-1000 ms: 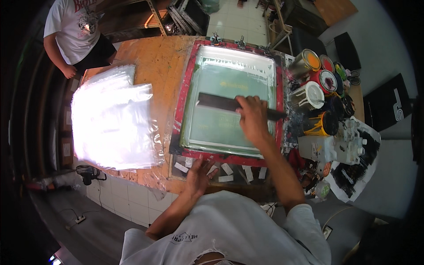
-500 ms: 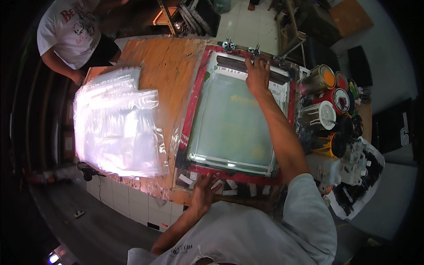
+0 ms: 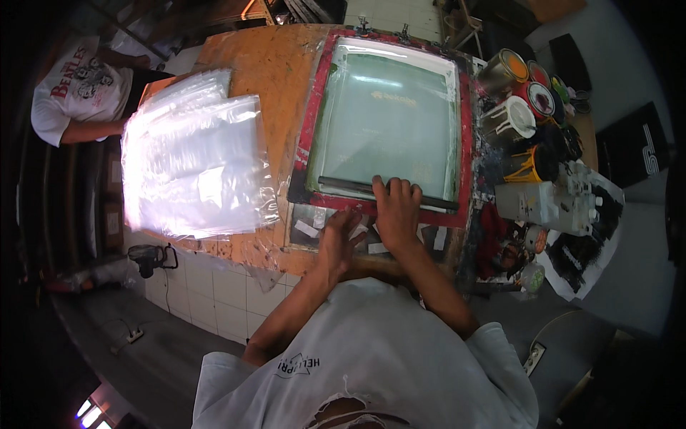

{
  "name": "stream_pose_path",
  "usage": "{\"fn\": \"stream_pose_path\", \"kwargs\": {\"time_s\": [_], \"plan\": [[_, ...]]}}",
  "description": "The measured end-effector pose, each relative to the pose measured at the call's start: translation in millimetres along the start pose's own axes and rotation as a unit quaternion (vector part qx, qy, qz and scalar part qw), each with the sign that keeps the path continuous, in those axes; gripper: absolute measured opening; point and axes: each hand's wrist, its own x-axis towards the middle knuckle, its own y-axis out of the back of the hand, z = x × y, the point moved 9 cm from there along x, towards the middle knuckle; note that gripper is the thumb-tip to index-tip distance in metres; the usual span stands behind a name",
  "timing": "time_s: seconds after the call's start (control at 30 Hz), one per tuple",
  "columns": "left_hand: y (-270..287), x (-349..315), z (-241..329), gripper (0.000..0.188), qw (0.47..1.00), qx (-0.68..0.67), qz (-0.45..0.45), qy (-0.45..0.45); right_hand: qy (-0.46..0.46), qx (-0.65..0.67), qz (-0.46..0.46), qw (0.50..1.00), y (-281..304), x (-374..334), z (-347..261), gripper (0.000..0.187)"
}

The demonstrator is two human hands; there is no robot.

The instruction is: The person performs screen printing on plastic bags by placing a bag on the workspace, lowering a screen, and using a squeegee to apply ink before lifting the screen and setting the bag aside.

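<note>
A screen-printing frame (image 3: pixel 303 171) with red-taped borders and pale green mesh lies on the wooden table before me. Across the mesh's near end stretches a long dark squeegee (image 3: pixel 436 202). My right hand (image 3: pixel 397 211) is closed over its middle, knuckles up. Just left of it, my left hand (image 3: pixel 337 239) touches the frame's near edge with its fingertips, thumb held apart from the fingers. A small yellowish design (image 3: pixel 393 99) shows on the upper mesh. Left of the frame lies a stack of clear plastic bags (image 3: pixel 207 164), shiny with glare.
Ink cans (image 3: pixel 509 118) and a translucent plastic jug (image 3: pixel 536 204) crowd the table's right side. Metal hinge clamps (image 3: pixel 405 31) sit at the frame's far edge. White paper pieces (image 3: pixel 307 229) lie by its near edge. Another person (image 3: pixel 82 93) stands at far left.
My right hand has drawn the squeegee from the mesh's far end to its near end. My left hand stays at the near edge. The view has shifted, and the other person's arm has moved.
</note>
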Motion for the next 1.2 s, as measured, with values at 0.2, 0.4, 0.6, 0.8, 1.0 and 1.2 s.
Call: {"fn": "stream_pose_path", "kwargs": {"time_s": [0.2,0.4,0.6,0.8,1.0,1.2], "plan": [[10,12,-3,0.049,0.999,-0.029,0.023,-0.026,0.001,-0.004,-0.045,0.999,-21,15,13,0.067],[14,19,-7,0.063,0.997,-0.052,0.056,-0.028,0.019,-0.060,-0.015,0.998,-41,4,18,0.077],[13,20,-9,0.057,0.998,-0.008,0.056,-0.009,0.022,-0.018,-0.002,1.000,-47,27,30,0.072],[1,9,-3,0.054,0.997,0.007,0.070,-0.005,0.015,-0.034,0.024,0.999,-60,109,69,0.052],[6,5,-5,0.045,0.995,-0.058,0.084,-0.010,0.026,-0.056,0.058,0.996,-80,212,122,0.052],[1,1,-2,0.036,0.992,-0.068,0.102,0.006,0.010,-0.070,0.024,0.997,-97,291,168,0.058]]}}
